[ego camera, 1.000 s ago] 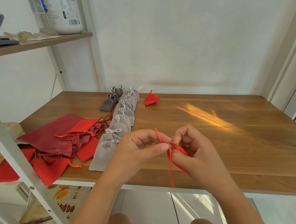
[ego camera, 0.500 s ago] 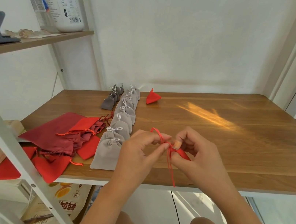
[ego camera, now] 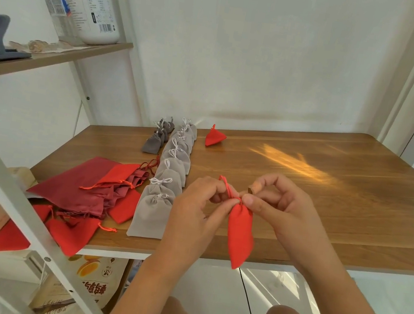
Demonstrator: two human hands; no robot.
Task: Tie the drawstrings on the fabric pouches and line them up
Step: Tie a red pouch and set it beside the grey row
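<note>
A small red pouch (ego camera: 240, 231) hangs by its gathered neck over the table's front edge. My left hand (ego camera: 196, 209) pinches its red drawstring (ego camera: 227, 186) at the neck, and a loop of cord rises over my fingers. My right hand (ego camera: 281, 208) pinches the neck from the other side. A row of several tied light grey pouches (ego camera: 167, 178) runs away from me to the left of my hands. One tied red pouch (ego camera: 214, 137) stands at the far end, right of that row. Untied red and maroon pouches (ego camera: 87, 192) lie heaped at the left.
A few dark grey tied pouches (ego camera: 156, 139) sit left of the row's far end. The wooden table (ego camera: 329, 191) stretches right. A white shelf frame (ego camera: 7, 194) crosses the left foreground, with a white bottle (ego camera: 89, 4) on its upper board. My knees show below the table.
The red pouch was hidden behind my hands; it now hangs down in plain sight. Both hands rose slightly, and the long loose cord end no longer dangles.
</note>
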